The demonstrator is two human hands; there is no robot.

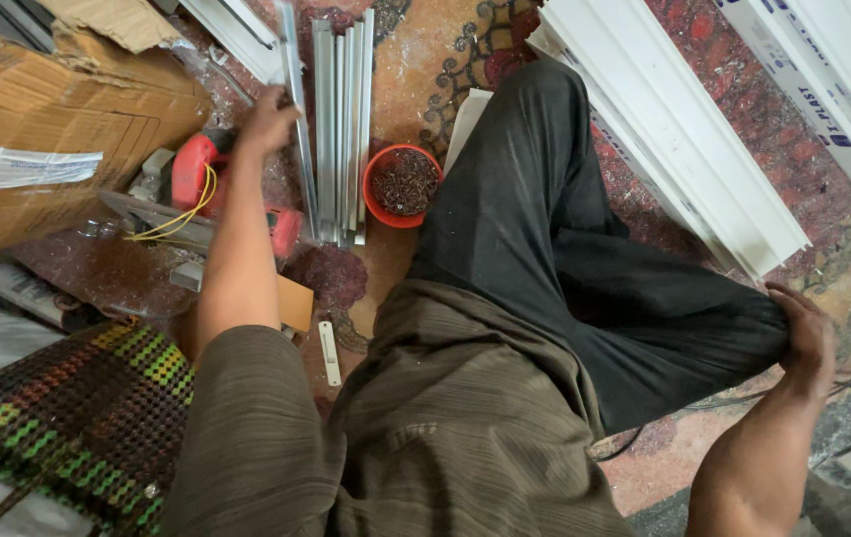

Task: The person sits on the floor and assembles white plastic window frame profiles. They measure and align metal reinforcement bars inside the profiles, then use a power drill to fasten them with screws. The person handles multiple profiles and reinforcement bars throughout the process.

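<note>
Fingers of left hand (264, 121) grip thin grey metal strip (298, 119).

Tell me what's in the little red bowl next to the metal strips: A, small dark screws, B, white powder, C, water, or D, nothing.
A: the red bowl, on the floor right of the metal strips that the left hand grips, is filled with a heap of small dark screws.
</note>
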